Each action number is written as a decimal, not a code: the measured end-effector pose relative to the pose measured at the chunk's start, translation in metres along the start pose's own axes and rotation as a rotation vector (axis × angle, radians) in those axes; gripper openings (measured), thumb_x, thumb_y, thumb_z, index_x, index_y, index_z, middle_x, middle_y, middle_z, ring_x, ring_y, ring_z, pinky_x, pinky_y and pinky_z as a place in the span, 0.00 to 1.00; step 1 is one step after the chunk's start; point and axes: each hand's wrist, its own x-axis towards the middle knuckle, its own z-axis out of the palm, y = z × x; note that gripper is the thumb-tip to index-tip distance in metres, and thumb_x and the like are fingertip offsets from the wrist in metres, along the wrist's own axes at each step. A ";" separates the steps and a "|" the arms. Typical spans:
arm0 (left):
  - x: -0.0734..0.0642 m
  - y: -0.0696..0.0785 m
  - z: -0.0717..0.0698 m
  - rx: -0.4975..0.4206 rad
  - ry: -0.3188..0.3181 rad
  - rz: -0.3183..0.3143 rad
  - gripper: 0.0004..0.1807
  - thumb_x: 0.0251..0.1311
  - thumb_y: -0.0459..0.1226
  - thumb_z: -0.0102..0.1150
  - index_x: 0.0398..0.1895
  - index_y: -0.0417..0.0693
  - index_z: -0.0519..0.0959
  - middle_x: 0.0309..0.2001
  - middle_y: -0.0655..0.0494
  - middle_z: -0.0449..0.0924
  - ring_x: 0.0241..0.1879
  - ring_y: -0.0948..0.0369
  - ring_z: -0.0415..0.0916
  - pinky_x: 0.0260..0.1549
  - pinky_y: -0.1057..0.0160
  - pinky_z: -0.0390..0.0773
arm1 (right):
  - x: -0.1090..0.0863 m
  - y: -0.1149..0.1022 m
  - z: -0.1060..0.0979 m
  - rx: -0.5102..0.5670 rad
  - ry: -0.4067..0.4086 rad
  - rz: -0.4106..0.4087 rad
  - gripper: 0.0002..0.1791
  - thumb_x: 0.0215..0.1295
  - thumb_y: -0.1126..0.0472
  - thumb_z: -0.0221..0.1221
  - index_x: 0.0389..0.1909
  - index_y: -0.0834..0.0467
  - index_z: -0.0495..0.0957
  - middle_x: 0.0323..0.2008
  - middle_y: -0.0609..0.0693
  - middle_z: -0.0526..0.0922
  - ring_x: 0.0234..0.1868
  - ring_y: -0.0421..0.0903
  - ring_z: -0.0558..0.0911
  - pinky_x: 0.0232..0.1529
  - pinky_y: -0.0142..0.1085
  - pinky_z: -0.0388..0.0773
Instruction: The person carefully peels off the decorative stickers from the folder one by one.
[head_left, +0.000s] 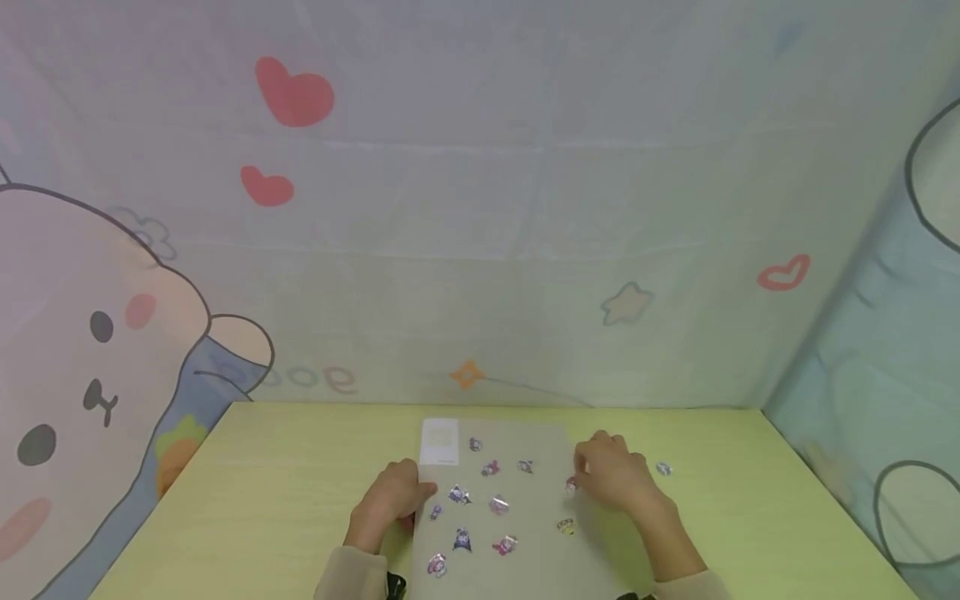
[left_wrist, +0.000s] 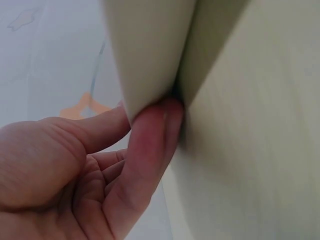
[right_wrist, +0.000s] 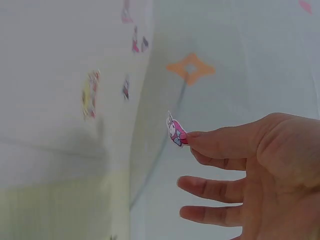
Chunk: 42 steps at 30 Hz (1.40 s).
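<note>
A pale board [head_left: 540, 567] dotted with several small cartoon stickers, such as a dark one [head_left: 462, 540] and a pink one [head_left: 506, 545], lies in front of me. My left hand [head_left: 390, 498] grips its left edge; in the left wrist view, thumb and fingers pinch the thick edge of the board [left_wrist: 147, 55], which is raised off the table there. Above the board's right side, my right hand [head_left: 618, 473] pinches a small pink cartoon sticker [right_wrist: 177, 133] between thumb and index finger. Its other fingers are spread apart. Nearest below it is a yellow sticker [head_left: 566, 526] on the board.
The light yellow table [head_left: 247, 517] extends on both sides. One loose sticker [head_left: 663, 468] lies on it, right of my right hand. A white card [head_left: 439, 442] covers the board's far left corner. A printed curtain [head_left: 450, 208] hangs behind the table.
</note>
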 end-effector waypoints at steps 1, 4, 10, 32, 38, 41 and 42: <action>0.000 0.000 0.000 -0.002 -0.001 -0.001 0.14 0.66 0.37 0.59 0.30 0.31 0.76 0.16 0.49 0.75 0.13 0.57 0.76 0.16 0.63 0.76 | -0.001 0.005 -0.003 -0.002 -0.001 0.010 0.08 0.62 0.61 0.64 0.27 0.53 0.75 0.41 0.54 0.75 0.44 0.57 0.72 0.33 0.53 0.72; 0.000 0.001 0.000 -0.010 -0.004 -0.003 0.14 0.66 0.37 0.59 0.30 0.31 0.76 0.16 0.49 0.75 0.13 0.57 0.77 0.17 0.63 0.76 | -0.002 0.018 -0.011 0.007 -0.014 0.045 0.09 0.65 0.59 0.62 0.27 0.52 0.73 0.43 0.55 0.74 0.44 0.58 0.72 0.32 0.53 0.71; -0.001 0.002 -0.001 0.009 -0.003 -0.005 0.14 0.66 0.37 0.59 0.29 0.32 0.76 0.15 0.50 0.75 0.13 0.57 0.76 0.18 0.63 0.76 | -0.002 0.046 -0.017 0.040 -0.050 0.124 0.10 0.64 0.57 0.63 0.27 0.53 0.73 0.43 0.58 0.74 0.43 0.61 0.71 0.31 0.53 0.70; -0.001 0.000 -0.001 0.022 -0.001 -0.004 0.15 0.66 0.38 0.59 0.29 0.31 0.77 0.14 0.50 0.74 0.13 0.57 0.76 0.17 0.63 0.74 | -0.003 0.090 -0.013 0.106 -0.135 0.268 0.09 0.60 0.61 0.62 0.25 0.56 0.72 0.27 0.49 0.72 0.34 0.53 0.71 0.38 0.65 0.64; -0.001 0.001 0.000 0.022 0.001 -0.008 0.15 0.66 0.37 0.59 0.29 0.32 0.76 0.14 0.50 0.74 0.13 0.57 0.76 0.17 0.63 0.75 | -0.004 0.089 -0.008 0.096 -0.151 0.275 0.08 0.56 0.64 0.61 0.24 0.56 0.71 0.26 0.50 0.72 0.35 0.54 0.70 0.39 0.67 0.63; 0.000 0.001 0.000 0.027 -0.001 -0.016 0.15 0.66 0.38 0.59 0.29 0.32 0.76 0.14 0.50 0.74 0.13 0.57 0.76 0.17 0.63 0.74 | -0.003 0.090 -0.004 0.084 -0.154 0.278 0.09 0.55 0.64 0.63 0.23 0.56 0.71 0.26 0.51 0.71 0.35 0.55 0.69 0.38 0.65 0.63; 0.000 0.001 0.000 0.029 -0.002 -0.018 0.15 0.66 0.38 0.59 0.29 0.32 0.76 0.14 0.50 0.74 0.13 0.57 0.76 0.17 0.64 0.74 | -0.002 0.090 -0.003 0.081 -0.155 0.280 0.09 0.54 0.63 0.63 0.23 0.56 0.71 0.26 0.51 0.71 0.36 0.55 0.69 0.38 0.65 0.62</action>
